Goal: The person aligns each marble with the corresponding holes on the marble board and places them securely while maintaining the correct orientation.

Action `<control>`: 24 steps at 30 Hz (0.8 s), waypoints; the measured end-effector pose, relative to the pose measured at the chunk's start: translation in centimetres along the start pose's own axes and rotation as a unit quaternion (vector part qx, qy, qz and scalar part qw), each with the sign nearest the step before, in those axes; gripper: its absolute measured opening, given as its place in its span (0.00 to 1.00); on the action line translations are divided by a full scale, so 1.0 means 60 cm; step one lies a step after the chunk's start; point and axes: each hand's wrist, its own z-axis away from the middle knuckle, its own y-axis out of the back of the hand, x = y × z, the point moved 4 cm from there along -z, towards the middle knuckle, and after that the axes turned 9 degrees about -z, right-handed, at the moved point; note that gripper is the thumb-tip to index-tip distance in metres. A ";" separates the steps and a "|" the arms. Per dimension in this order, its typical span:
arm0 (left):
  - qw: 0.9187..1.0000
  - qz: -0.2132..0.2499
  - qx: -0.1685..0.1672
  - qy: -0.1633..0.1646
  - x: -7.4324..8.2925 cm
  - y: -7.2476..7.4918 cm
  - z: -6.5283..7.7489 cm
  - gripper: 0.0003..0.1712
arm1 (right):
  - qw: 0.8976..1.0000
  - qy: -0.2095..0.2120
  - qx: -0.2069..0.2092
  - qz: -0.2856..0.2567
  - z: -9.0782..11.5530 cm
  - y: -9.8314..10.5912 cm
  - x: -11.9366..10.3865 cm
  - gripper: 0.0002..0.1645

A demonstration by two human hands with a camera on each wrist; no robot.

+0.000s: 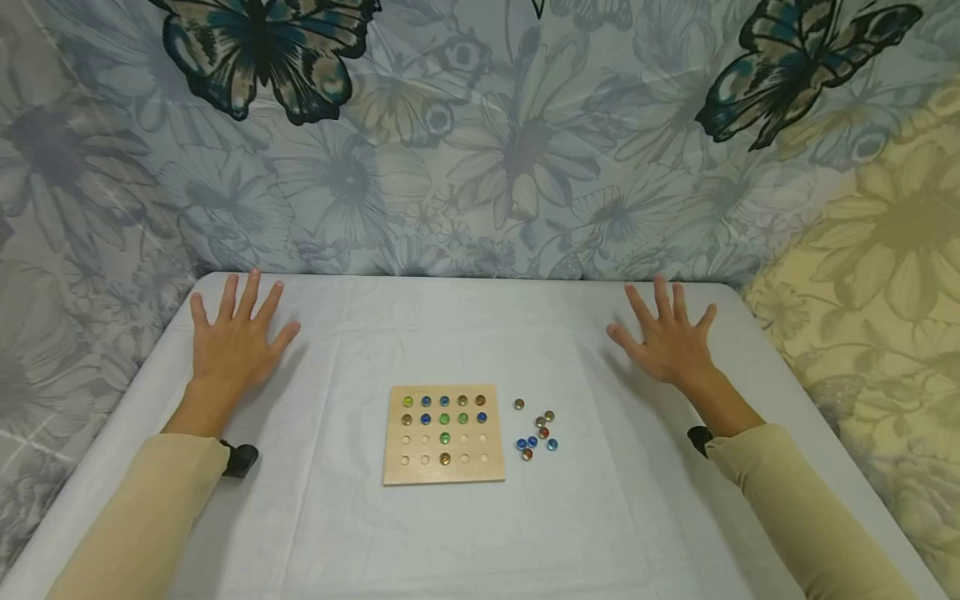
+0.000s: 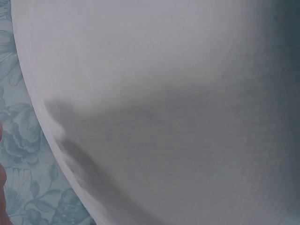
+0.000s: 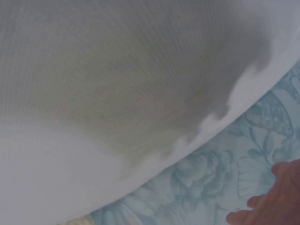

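Observation:
Both hands are spread wide with straight fingers and hold nothing. My left hand (image 1: pixel 234 346) is over the far left of the table, and my right hand (image 1: pixel 671 342) over the far right; each casts a shadow on the cloth. Between them, nearer to me, lies a wooden board (image 1: pixel 425 479) with rows of round hollows. Glass marbles fill its two far rows; one green marble (image 1: pixel 445 438) and one amber marble (image 1: pixel 445 458) sit in the middle column of the nearer rows. Several loose marbles, among them a blue marble (image 1: pixel 552 445), lie right of the board.
A white cloth (image 1: pixel 337 533) with faint creases covers the table. Fabric with flowers and butterflies (image 1: pixel 480 167) hangs behind the far edge and down both sides. Dark wrist straps (image 1: pixel 240 460) show at the sleeve cuffs. The wrist views show mostly cloth, shadow and the table's edge.

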 end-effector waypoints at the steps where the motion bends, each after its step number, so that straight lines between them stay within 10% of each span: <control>1: 1.000 0.002 0.000 0.000 0.000 0.000 0.000 0.41 | 1.000 0.000 0.000 0.000 0.000 0.000 0.000 0.51; 24: 0.997 -0.012 0.046 -0.064 0.048 0.021 0.018 0.41 | 0.998 0.060 0.002 0.014 0.011 0.020 -0.028 0.50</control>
